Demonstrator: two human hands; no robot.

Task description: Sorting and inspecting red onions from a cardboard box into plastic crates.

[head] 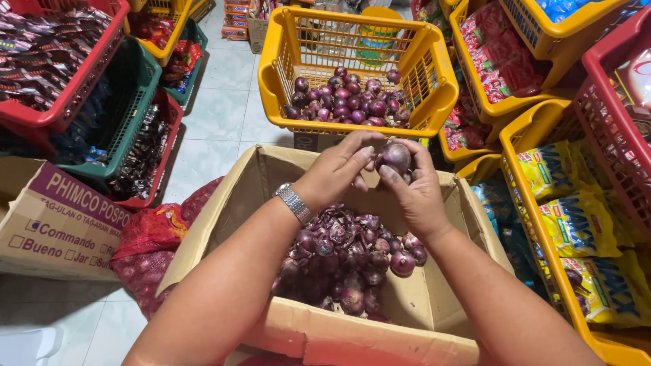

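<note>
Near: an open cardboard box (pixel 434 315) holding red onions and loose skins (pixel 349 254). Above it, the left hand (pixel 336 171) and right hand (pixel 415 193) together pinch a single red onion (pixel 395 156) with closed fingertips, so peelings drop into the box. Far: a yellow basket (pixel 434 102) of cleaner onions (pixel 349 100).

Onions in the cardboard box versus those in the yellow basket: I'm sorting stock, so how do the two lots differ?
The onions in the cardboard box lie among loose, dry purple skins; the onions in the yellow basket look smooth and clean, with hardly any loose peel. The box lot sits heaped right under both hands; the basket lot lies spread in a low layer farther off. Both are small red onions.
</note>
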